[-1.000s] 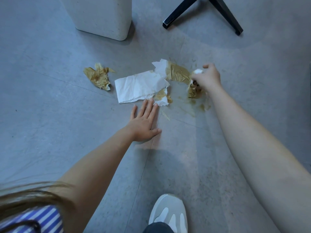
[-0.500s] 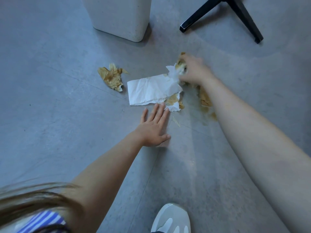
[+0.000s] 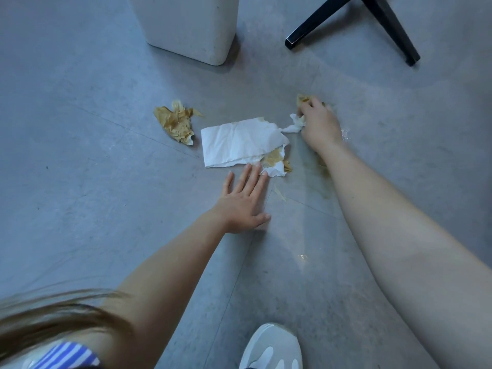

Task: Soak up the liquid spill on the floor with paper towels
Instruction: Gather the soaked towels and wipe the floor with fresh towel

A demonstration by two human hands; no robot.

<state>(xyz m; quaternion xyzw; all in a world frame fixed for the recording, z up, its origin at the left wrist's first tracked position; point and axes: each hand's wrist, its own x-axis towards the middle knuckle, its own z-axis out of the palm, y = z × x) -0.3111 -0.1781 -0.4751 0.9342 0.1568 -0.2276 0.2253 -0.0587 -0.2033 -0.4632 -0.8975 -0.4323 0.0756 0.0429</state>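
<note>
A white paper towel (image 3: 239,141) lies flat on the grey floor, brown-stained at its near right corner (image 3: 274,158). My right hand (image 3: 318,123) grips a crumpled wad of towel (image 3: 295,124), white at the left and brown-soaked at the far side, and holds it against the floor. Faint brownish smears of the spill (image 3: 323,166) show on the floor under my right forearm. My left hand (image 3: 245,201) rests flat on the floor, fingers straight, its fingertips touching the near edge of the flat towel.
A soaked brown crumpled towel (image 3: 177,122) lies on the floor left of the white one. A pale bin (image 3: 191,27) stands at the back. Black chair legs (image 3: 354,20) spread at the back right. My shoe (image 3: 271,347) is at the bottom edge.
My right hand has swept the wad from the right side of the spill toward the far left, then a little back to the right. My left hand stayed flat on the floor.
</note>
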